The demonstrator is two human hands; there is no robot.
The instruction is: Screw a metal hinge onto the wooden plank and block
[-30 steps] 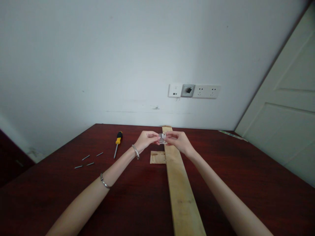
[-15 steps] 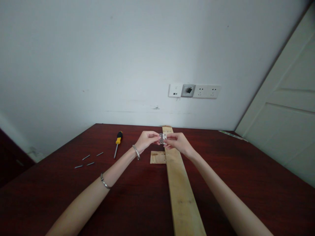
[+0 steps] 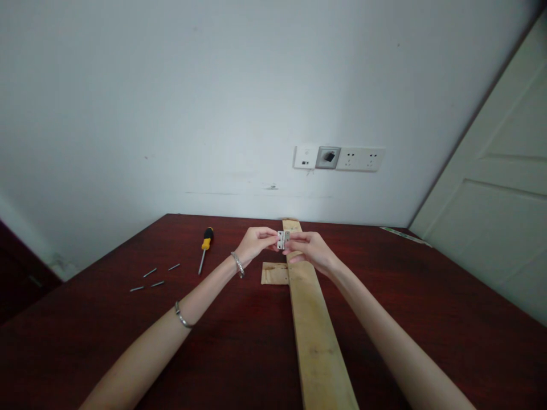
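Observation:
A small silver metal hinge with screw holes is held between my two hands, its leaves spread side by side. My left hand pinches its left edge between thumb and fingers. On the other side, my right hand grips the right leaf the same way. Beneath the hands lies a long pale wooden board, running from the near edge toward the wall. A short wooden piece lies against the board's left side, just below the hinge.
A yellow and black screwdriver lies on the dark red table left of my hands. Several screws are scattered farther left. Behind the table stands a white wall with sockets. A thin strip lies at the back right.
The hinge's leaves have tilted slightly and now look brighter. Both hands keep their hold in nearly the same place.

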